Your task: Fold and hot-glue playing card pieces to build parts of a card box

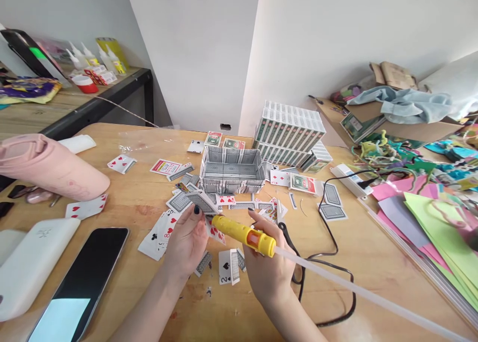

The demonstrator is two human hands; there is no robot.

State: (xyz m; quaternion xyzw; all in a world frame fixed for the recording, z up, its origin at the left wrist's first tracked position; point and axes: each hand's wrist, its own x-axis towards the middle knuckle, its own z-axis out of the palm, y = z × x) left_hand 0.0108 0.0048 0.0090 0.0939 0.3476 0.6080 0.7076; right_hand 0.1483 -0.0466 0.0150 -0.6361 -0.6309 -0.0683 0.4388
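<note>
My left hand (pixel 188 237) pinches a playing card (pixel 204 202), its grey patterned back facing up and tilted. My right hand (pixel 267 252) is wrapped round a yellow hot glue gun (pixel 239 232), with a long clear glue stick (pixel 347 287) poking out of its rear. The gun's tip reaches close to the card; whether they touch I cannot tell. Just beyond both hands stands an open box built from playing cards (pixel 231 170). Loose and cut cards lie round it, among them a two of spades (pixel 225 267) below my hands.
Stacked card packs (pixel 289 133) stand behind the box. A black cord (pixel 336 242) loops on the right, near a power strip (pixel 351 180) and coloured paper (pixel 440 237). At left are a phone (pixel 80 282), a white power bank (pixel 37 267) and a pink tumbler (pixel 56 168).
</note>
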